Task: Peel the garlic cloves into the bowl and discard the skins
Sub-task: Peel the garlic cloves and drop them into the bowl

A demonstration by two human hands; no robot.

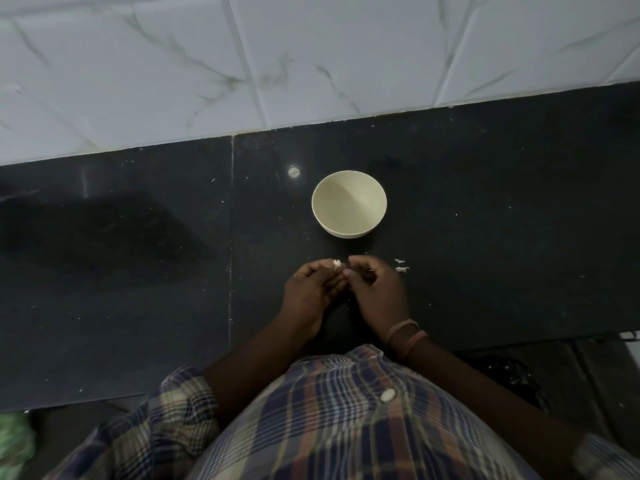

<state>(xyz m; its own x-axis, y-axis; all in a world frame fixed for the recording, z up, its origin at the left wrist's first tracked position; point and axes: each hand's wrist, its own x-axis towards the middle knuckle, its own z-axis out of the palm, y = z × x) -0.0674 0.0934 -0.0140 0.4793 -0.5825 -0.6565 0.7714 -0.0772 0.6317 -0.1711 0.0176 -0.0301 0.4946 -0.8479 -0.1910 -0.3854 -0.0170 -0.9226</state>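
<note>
A cream bowl (349,205) stands on the black counter (138,271), and I see nothing inside it. Just in front of it my left hand (311,292) pinches a small white garlic clove (336,263) at its fingertips. My right hand (375,289) sits close beside it with fingers curled and the thumb near the clove; whether it holds a bit of skin I cannot tell. A couple of white skin scraps (401,268) lie on the counter just right of my right hand.
A marbled white tiled wall (311,57) rises behind the counter. A seam (231,237) splits the counter left of the bowl. A dark bag (512,379) lies below the counter's front edge at the right, and something green (14,441) at the bottom left.
</note>
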